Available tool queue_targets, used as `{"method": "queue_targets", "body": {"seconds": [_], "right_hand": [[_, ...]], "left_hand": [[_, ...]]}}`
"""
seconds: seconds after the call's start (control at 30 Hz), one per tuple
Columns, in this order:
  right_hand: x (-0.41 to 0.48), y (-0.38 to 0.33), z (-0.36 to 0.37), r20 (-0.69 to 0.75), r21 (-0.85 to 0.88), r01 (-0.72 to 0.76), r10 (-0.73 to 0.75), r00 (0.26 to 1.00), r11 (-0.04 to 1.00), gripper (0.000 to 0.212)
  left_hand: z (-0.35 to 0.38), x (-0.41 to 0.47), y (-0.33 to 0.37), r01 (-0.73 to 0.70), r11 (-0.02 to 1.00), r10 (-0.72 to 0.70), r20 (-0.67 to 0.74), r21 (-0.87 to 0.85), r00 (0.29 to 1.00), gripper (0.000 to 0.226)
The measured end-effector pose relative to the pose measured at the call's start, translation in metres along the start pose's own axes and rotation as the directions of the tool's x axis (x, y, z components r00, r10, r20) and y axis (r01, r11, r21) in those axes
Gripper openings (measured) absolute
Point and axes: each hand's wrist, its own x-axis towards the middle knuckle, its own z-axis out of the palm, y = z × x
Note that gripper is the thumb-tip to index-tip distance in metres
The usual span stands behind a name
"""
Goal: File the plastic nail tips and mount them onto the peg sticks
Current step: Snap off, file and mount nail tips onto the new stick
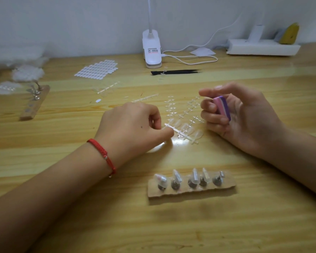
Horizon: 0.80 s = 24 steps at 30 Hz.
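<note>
1. Left hand [133,125] pinched the nail-tip strip [182,132] lying on the table [171,225]; right hand [239,115] clutched the file block [223,107].
2. Five pegs [193,180] on the near base [226,188] bore tips (several sat on the strip); more seemingly awaited.

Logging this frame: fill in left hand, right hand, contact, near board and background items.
left hand: pinches one end of a clear nail-tip strip
right hand: grips a pink and purple filing block, held above the table
contact: block is not touching the strip
near board: peg board with five pegs, each apparently carrying a clear tip
background: black tweezers, clip lamp, sticker sheet
</note>
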Motion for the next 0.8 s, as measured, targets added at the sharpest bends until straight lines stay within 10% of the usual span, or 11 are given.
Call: {"method": "queue_targets", "body": {"seconds": [0.23,0.33,0.43,0.63,0.8], "right_hand": [[0.0,0.003,0.003,-0.068,-0.189,0.057,-0.071,0.995,0.98,0.012],[-0.004,0.01,0.004,0.044,-0.812,0.253,-0.377,0.925,0.526,0.006],[-0.006,0.016,0.004,0.169,-0.963,0.238,-0.4,0.901,0.129,0.031],[-0.006,0.015,0.008,0.074,-0.937,0.198,-0.392,0.917,0.287,0.045],[-0.01,0.017,0.01,0.108,-0.982,0.15,-0.316,0.943,0.113,0.04]], "left_hand": [[-0.002,0.004,-0.006,0.016,0.996,-0.009,0.078,-0.085,0.997,0.015],[-0.002,0.002,-0.007,-0.044,0.997,0.046,0.03,-0.056,0.999,0.017],[-0.003,-0.003,-0.005,-0.112,0.992,0.116,-0.069,0.051,0.991,0.019],[-0.004,-0.002,-0.005,-0.142,0.989,0.148,-0.138,0.052,0.979,0.016],[0.0,0.002,-0.009,-0.113,0.993,0.111,-0.084,-0.021,0.99,0.02]]}}
